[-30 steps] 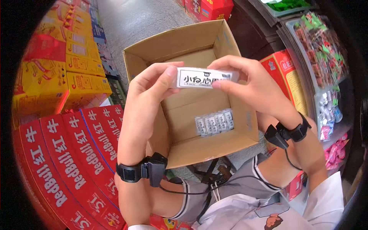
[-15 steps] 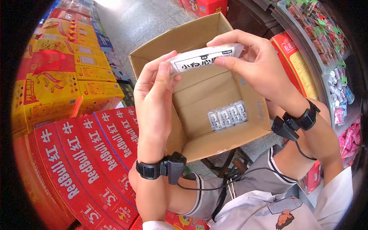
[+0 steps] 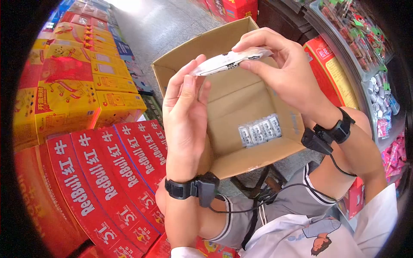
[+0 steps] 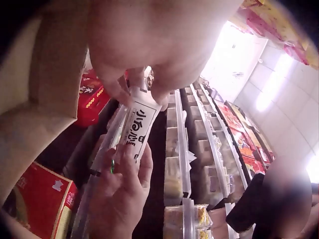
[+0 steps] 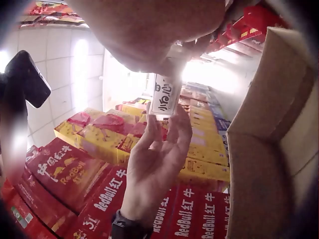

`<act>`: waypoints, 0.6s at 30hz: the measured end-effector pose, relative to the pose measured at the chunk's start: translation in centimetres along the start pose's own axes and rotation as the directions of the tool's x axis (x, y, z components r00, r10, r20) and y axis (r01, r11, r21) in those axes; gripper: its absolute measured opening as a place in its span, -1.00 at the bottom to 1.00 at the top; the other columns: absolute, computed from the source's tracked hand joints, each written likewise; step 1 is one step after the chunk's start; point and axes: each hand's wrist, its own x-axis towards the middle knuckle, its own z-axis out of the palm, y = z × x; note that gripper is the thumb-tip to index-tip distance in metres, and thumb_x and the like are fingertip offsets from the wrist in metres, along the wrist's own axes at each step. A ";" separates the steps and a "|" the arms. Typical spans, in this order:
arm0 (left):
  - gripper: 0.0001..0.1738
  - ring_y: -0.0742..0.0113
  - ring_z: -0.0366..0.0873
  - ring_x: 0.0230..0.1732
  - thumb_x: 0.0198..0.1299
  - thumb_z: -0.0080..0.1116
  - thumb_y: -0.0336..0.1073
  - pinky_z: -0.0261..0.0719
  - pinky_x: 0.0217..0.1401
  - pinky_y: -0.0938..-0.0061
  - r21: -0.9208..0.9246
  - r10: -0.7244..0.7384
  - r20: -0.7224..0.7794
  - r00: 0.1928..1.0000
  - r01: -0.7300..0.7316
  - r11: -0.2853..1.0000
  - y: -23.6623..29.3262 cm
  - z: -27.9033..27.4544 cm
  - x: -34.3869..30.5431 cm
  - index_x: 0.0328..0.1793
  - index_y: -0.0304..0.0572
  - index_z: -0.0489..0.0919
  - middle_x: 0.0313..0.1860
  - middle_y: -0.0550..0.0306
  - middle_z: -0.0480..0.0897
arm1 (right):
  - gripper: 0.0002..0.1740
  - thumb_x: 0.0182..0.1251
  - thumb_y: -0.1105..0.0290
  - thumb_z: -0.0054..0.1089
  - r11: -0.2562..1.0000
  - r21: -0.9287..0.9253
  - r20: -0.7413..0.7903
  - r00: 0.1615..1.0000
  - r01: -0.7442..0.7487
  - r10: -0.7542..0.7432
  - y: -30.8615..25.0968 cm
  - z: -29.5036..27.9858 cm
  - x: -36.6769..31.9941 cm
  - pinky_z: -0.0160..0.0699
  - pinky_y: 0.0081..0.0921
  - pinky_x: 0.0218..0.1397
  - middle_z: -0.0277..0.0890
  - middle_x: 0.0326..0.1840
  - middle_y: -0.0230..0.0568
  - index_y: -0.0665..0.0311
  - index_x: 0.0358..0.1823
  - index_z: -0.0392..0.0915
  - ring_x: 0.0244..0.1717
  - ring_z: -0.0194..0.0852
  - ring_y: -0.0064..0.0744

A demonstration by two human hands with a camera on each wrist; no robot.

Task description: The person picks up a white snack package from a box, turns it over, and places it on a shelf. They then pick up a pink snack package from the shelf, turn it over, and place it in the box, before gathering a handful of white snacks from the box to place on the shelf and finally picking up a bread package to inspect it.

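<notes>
A slim white packet point(image 3: 228, 63) with black lettering is held level over the cardboard box point(image 3: 258, 158), its printed face tipped and foreshortened in the head view. My left hand point(image 3: 185, 103) pinches its left end between thumb and fingers. At the other end, my right hand point(image 3: 279, 58) grips it with the thumb in front and fingers behind. Both wrist views show the lettering more plainly on the wrapper point(image 4: 137, 124). Down in the box, several similar small packets point(image 3: 260, 130) lie in a row by the near wall.
Red drink cartons point(image 3: 107, 180) are stacked at the left, with yellow boxes point(image 3: 64, 94) behind them. To the right stand a red and yellow box point(image 3: 331, 73) and a shelf of wrapped goods point(image 3: 361, 38). Black straps and a cable point(image 3: 275, 189) cross my lap.
Both hands have lifted the packet slightly and tilted it, so less of its printed face shows now. The head view has shifted, placing hands and box farther right. Both ends stay gripped.
</notes>
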 end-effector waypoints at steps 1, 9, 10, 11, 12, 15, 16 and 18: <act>-0.67 0.32 0.48 0.39 0.55 0.12 -0.26 0.42 0.48 0.36 -0.020 -0.002 0.012 1.000 0.002 1.000 -0.1 -0.2 0.1 0.36 -0.11 0.59 0.51 -0.03 0.50 | -0.78 0.30 0.57 0.34 0.998 -0.019 -0.034 0.998 0.055 -0.055 0.5 0.3 0.2 0.49 -0.50 0.20 0.66 -0.02 -0.29 0.33 -0.02 0.69 0.06 0.57 -0.50; -0.61 0.43 0.49 0.28 0.54 0.15 -0.16 0.41 0.37 0.37 -0.059 -0.060 -0.077 0.995 0.055 0.997 0.4 -0.9 -0.1 0.38 -0.11 0.53 0.29 0.17 0.60 | -0.67 0.39 0.53 0.35 0.974 0.164 0.019 0.988 -0.155 0.154 -0.8 1.4 0.3 0.56 -0.58 0.13 0.65 0.00 -0.33 0.34 0.16 0.60 0.02 0.59 -0.59; -0.60 0.44 0.48 0.27 0.53 0.16 -0.14 0.42 0.34 0.37 -0.063 -0.068 -0.083 0.994 0.063 0.996 0.4 -1.1 -0.2 0.37 -0.10 0.53 0.24 0.21 0.61 | -0.66 0.39 0.46 0.37 0.967 0.226 -0.003 0.993 -0.117 0.121 -0.4 1.9 0.3 0.55 -0.61 0.05 0.65 -0.05 -0.33 0.33 0.15 0.59 -0.03 0.59 -0.62; -0.60 0.45 0.48 0.26 0.52 0.17 -0.14 0.42 0.32 0.38 -0.065 -0.065 -0.096 0.993 0.059 0.996 0.5 -1.2 -0.3 0.37 -0.09 0.53 0.22 0.22 0.61 | -0.65 0.40 0.40 0.39 0.955 0.285 -0.027 0.996 -0.079 0.090 -0.2 2.3 0.2 0.55 -0.63 -0.03 0.66 -0.10 -0.33 0.32 0.15 0.59 -0.08 0.59 -0.65; -0.60 0.45 0.48 0.25 0.52 0.18 -0.13 0.41 0.30 0.39 -0.068 -0.063 -0.109 0.992 0.056 0.996 0.5 -1.2 -0.2 0.36 -0.09 0.53 0.19 0.24 0.61 | -0.64 0.41 0.38 0.39 0.952 0.289 -0.012 0.994 -0.100 0.108 -0.3 2.4 0.2 0.56 -0.64 -0.04 0.66 -0.10 -0.32 0.32 0.16 0.57 -0.09 0.59 -0.63; -0.58 0.44 0.53 0.16 0.53 0.16 -0.12 0.50 0.21 0.45 -0.096 -0.050 -0.141 0.989 0.036 0.995 0.2 -1.1 0.1 0.37 -0.15 0.51 0.17 0.19 0.63 | -0.61 0.45 0.30 0.38 0.940 0.297 0.024 0.986 -0.167 0.167 -0.6 2.4 0.0 0.57 -0.64 -0.06 0.66 -0.11 -0.29 0.34 0.18 0.55 -0.13 0.59 -0.62; -0.57 0.42 0.55 0.12 0.54 0.15 -0.12 0.54 0.17 0.47 -0.108 -0.043 -0.152 0.987 0.027 0.994 0.0 -1.1 0.2 0.37 -0.19 0.49 0.17 0.15 0.64 | -0.62 0.46 0.29 0.37 0.933 0.303 0.030 0.981 -0.193 0.193 -0.7 2.4 0.0 0.57 -0.63 -0.07 0.66 -0.12 -0.29 0.34 0.16 0.56 -0.15 0.59 -0.62; -0.59 0.44 0.56 0.10 0.53 0.15 -0.13 0.54 0.15 0.50 -0.063 -0.021 -0.156 0.988 0.011 0.998 -0.3 -1.1 0.4 0.34 -0.20 0.51 0.15 0.16 0.64 | -0.62 0.48 0.25 0.35 0.920 0.315 0.028 0.971 -0.234 0.237 -0.6 2.5 0.0 0.58 -0.62 -0.10 0.65 -0.12 -0.29 0.36 0.14 0.56 -0.18 0.58 -0.62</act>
